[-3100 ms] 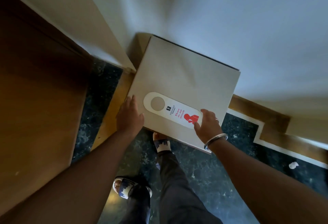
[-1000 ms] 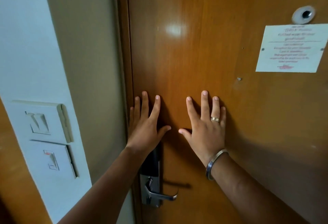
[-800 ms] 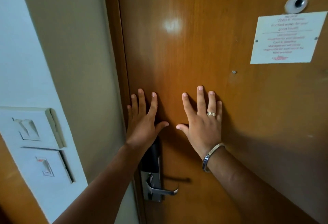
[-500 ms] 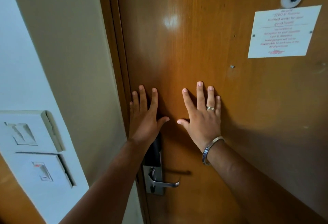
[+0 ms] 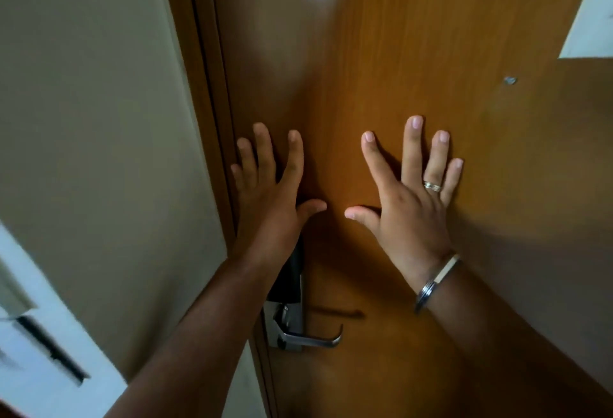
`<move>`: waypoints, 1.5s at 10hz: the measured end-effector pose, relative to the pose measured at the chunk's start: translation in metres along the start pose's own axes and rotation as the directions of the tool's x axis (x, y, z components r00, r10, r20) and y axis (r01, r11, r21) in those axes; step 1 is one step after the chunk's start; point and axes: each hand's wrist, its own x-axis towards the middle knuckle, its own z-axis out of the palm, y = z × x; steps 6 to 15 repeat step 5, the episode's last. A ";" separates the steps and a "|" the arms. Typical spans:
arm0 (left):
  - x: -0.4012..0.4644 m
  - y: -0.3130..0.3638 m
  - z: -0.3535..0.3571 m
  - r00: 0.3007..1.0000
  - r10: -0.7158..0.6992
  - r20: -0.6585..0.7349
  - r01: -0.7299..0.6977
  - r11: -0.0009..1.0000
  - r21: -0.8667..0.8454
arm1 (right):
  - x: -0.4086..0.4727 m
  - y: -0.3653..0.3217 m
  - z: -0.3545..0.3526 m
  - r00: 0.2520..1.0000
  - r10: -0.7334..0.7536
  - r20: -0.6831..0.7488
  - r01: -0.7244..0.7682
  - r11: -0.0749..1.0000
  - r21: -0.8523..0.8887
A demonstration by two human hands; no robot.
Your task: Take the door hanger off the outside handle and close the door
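Note:
A brown wooden door fills most of the view, its edge against the frame on the left. My left hand lies flat on it near the latch edge, fingers spread. My right hand, with a ring and a metal bangle, is pressed flat beside it, fingers apart. Below my left wrist sits a dark lock plate with a silver lever handle. No door hanger is in view.
A beige wall runs along the left of the door frame. White switch plates show blurred at the lower left. A white paper notice is fixed to the door at the upper right, with a small screw head below it.
Earlier both hands laid the door hanger on a grey box top. Since one second ago my palms have stayed flat on the door; the view has moved closer and shifted right.

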 end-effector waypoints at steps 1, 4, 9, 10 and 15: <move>-0.002 0.004 -0.004 0.999 -0.022 0.027 0.021 0.997 0.068 | 0.001 -0.005 -0.008 0.998 0.015 0.056 -0.014 1.000 -0.017; -0.002 0.010 -0.041 0.990 0.115 -0.078 -0.101 0.981 0.163 | 0.003 -0.009 -0.045 0.996 -0.087 -0.037 0.082 0.990 -0.114; 0.026 0.020 -0.073 0.968 0.124 -0.216 -0.092 0.984 0.154 | 0.042 -0.014 -0.070 0.980 -0.141 -0.143 0.123 0.984 -0.130; 0.026 0.020 -0.073 0.968 0.124 -0.216 -0.092 0.984 0.154 | 0.042 -0.014 -0.070 0.980 -0.141 -0.143 0.123 0.984 -0.130; 0.026 0.020 -0.073 0.968 0.124 -0.216 -0.092 0.984 0.154 | 0.042 -0.014 -0.070 0.980 -0.141 -0.143 0.123 0.984 -0.130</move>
